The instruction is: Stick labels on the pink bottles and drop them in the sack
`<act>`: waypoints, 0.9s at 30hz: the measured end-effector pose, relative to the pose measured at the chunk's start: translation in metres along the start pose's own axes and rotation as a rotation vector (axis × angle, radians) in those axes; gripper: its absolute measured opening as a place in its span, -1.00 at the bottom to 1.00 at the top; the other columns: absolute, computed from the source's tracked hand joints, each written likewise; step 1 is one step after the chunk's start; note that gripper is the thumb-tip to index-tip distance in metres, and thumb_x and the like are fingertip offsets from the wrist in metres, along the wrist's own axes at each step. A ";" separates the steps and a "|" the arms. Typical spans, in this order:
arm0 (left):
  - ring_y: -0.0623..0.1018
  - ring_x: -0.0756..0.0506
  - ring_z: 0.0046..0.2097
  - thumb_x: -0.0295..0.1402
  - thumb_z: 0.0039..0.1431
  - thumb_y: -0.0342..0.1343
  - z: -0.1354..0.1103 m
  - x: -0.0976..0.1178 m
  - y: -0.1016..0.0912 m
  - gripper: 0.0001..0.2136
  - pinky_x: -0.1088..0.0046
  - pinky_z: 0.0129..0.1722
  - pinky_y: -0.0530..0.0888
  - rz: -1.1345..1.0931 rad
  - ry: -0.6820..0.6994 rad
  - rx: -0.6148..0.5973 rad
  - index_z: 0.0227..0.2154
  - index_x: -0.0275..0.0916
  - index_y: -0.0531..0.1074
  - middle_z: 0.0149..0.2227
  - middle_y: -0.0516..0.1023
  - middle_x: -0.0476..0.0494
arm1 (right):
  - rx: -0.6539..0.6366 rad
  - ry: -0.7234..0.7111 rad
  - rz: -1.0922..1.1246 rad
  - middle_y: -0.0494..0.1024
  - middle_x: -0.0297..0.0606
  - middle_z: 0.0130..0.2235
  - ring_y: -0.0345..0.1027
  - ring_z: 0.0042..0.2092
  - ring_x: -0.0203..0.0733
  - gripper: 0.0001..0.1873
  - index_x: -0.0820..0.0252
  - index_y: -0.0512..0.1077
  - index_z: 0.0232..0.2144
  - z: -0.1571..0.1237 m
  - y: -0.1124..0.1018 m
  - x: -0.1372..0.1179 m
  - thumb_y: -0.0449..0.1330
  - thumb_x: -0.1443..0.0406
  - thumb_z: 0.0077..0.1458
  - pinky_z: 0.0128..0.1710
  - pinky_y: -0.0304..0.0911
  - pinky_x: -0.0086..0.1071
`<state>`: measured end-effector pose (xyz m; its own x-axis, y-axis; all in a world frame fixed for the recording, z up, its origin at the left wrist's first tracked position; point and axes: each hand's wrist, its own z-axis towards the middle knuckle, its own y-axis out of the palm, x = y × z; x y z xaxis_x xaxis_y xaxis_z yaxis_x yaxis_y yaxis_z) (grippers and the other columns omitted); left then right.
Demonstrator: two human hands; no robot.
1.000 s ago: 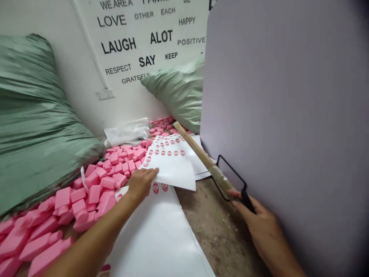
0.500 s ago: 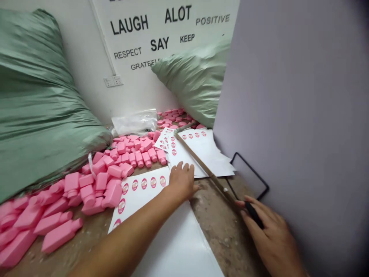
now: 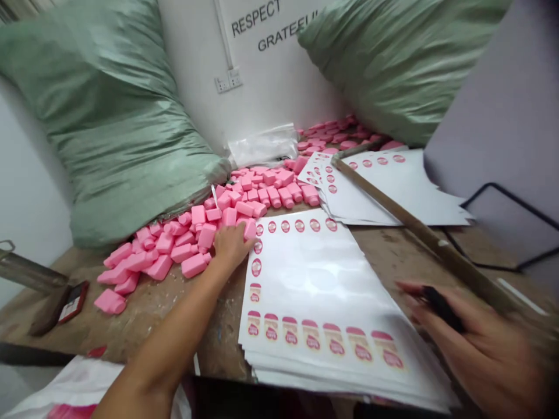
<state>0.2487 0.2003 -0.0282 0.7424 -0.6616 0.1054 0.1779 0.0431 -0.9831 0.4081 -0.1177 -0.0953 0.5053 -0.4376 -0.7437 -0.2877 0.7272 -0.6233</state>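
My left hand [image 3: 232,245] is at the right edge of a heap of pink plastic bottles [image 3: 207,235], thumb apart from the fingers. Its fingertips are against the bottles; whether they grip one I cannot make out. Just right of it lies a stack of white sticker sheets [image 3: 314,279], printed with small pink labels along the edges. My right hand [image 3: 480,349], blurred, is closed around a short black object [image 3: 443,308] at the right side of the stack. Most of that object is hidden in the hand.
A second pile of label sheets [image 3: 388,195] lies farther back, under a long wooden bar [image 3: 393,209]. Big green sacks [image 3: 131,128] stand at the back. A thin black frame [image 3: 524,195] is at right. A phone-like object [image 3: 73,302] sits left, beside a metal tube [image 3: 30,270].
My left hand has moved from the far edge of the sheet stack leftward to the pink bottles. My right hand still holds the black object. The view has turned left and down.
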 end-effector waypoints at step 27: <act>0.57 -0.13 -0.26 -0.38 -0.09 0.28 -0.139 0.056 0.000 -0.64 0.36 -0.26 0.52 -1.937 -0.687 -0.471 -0.18 -0.32 0.41 -0.30 0.59 -0.19 | -0.402 -0.260 -0.212 0.62 -0.34 -0.31 0.43 -0.35 -0.10 -0.78 0.03 0.48 -0.21 -0.035 0.024 -0.064 0.05 0.21 0.19 -0.36 0.22 -0.28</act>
<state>0.2005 0.0592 -0.0432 -0.0639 0.7016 0.7097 0.7732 -0.4148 0.4797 0.3403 -0.0908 -0.0706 0.7573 -0.3701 -0.5381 -0.4209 0.3535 -0.8354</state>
